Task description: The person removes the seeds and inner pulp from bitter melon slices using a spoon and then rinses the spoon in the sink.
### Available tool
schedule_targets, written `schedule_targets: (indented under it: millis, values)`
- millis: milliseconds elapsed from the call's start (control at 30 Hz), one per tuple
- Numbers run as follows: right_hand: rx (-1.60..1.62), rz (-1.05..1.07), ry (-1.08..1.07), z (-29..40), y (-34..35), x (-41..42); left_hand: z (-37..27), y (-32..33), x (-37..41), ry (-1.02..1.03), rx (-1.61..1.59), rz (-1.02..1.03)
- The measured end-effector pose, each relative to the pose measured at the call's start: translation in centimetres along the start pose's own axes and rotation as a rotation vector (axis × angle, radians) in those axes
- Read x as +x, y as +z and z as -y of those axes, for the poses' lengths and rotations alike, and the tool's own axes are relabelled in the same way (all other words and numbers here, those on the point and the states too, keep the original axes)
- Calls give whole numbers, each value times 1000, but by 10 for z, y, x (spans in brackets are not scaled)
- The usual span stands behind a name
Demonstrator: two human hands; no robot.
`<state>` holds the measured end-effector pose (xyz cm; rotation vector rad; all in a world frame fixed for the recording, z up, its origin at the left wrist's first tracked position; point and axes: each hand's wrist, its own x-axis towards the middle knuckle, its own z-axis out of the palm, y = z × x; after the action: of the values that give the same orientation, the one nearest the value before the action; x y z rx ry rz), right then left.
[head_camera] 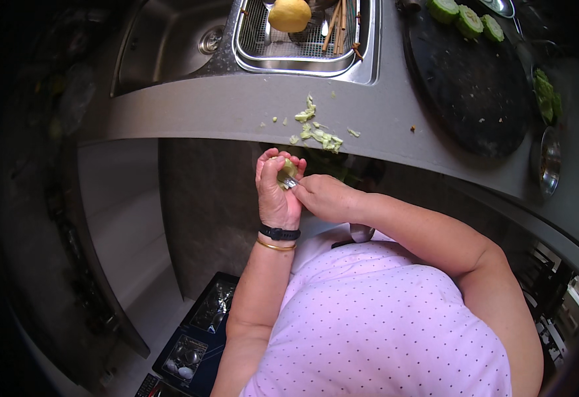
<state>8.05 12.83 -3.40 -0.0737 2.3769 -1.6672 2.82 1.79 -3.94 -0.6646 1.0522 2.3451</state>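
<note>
Just past the front edge of the grey counter, my left hand is cupped around a pale green vegetable piece. My right hand grips a metal utensil, whose tip looks like fork tines and touches the piece. A rounded metal part shows below my right wrist; whether it belongs to that utensil I cannot tell. Pale green pith scraps lie scattered on the counter's edge, beyond my hands. My fingers partly hide the vegetable piece.
A round dark cutting board bears several cut green gourd sections at its far side. Left of it, a wire-mesh basket holds a yellow fruit or vegetable and wooden sticks, beside a steel sink. A metal bowl stands right.
</note>
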Motion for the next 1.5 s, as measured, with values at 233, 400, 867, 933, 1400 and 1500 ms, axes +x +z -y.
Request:
schedule_targets:
  millis: [233, 400, 867, 933, 1400, 1500]
  values:
    - [1025, 348, 760, 30, -26, -2, 0, 5, -3, 129, 28, 69]
    - [171, 42, 306, 15, -21, -3, -6, 7, -1, 116, -23, 95]
    - [1654, 453, 807, 23, -20, -11, -6, 7, -1, 176, -4, 113]
    - [1606, 455, 774, 22, -26, -13, -13, -6, 9, 149, -123, 68]
    - [-656, -118, 57, 18, -38, -17, -23, -35, 6, -234, 39, 73]
    - [-800, -108, -52, 24, -42, -14, -19, -29, 5, -264, 92, -77]
